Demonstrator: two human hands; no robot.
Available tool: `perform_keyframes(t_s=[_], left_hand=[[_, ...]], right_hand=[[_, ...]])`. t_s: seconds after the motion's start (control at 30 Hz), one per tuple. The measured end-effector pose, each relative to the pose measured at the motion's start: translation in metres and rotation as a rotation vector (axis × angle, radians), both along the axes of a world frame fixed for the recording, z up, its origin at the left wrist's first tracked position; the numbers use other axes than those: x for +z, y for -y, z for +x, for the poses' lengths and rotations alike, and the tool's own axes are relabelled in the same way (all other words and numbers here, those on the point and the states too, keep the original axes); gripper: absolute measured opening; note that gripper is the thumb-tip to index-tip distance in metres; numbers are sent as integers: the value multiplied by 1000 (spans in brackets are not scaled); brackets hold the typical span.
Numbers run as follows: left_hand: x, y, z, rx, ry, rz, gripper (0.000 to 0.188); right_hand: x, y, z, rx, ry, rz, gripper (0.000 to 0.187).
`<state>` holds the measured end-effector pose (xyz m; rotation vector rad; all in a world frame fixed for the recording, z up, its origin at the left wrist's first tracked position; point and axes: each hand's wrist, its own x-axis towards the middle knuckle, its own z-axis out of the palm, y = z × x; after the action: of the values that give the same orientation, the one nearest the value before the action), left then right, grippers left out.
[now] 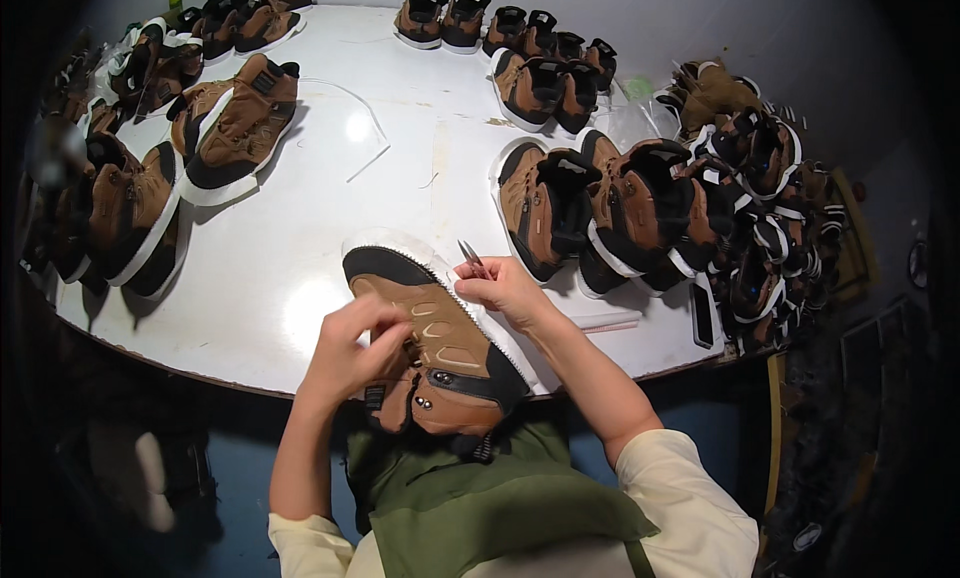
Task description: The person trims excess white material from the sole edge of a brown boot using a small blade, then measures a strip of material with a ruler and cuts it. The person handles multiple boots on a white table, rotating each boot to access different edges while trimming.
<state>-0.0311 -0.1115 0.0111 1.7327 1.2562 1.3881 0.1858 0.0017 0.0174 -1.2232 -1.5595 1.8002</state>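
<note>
A brown and black hiking shoe (430,330) lies at the table's near edge, its toe pointing away from me and its heel over the edge towards my lap. White stitching runs along the edge of its white sole rim. My left hand (358,340) is closed in a pinch over the shoe's tongue and eyelets; what its fingertips hold is hidden. Against the sole edge on the right, my right hand (503,293) is closed around small thread snips (473,260), whose two pointed metal blades stick out past the fingers.
Finished-looking brown shoes (540,203) stand in rows at the right, with a heap of more shoes (765,208) beyond. Other shoes (130,213) crowd the left side. A phone (702,313) lies near the right edge. A thin white strip (372,163) curls on the white table (300,243).
</note>
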Motion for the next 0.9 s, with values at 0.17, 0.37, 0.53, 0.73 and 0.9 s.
perform_keyframes(t_s=[0.17,0.37,0.53,0.73,0.9], left_hand=[[-12,-51,29,87,-120,41,14],[-21,-66,32,98,-259,211,14],[-21,-67,30,123,-424,335,11],[-14,-50,22,109,-251,242,9],[-30,31,-30,239,108,-65,4]], right_hand=[[1,3,-3,-15,-76,-66,20],[-5,4,0,-16,-81,-25,18],[-7,4,-3,1,-128,13,17],[-6,8,-9,10,-66,107,16],[0,4,-2,17,63,-30,13]])
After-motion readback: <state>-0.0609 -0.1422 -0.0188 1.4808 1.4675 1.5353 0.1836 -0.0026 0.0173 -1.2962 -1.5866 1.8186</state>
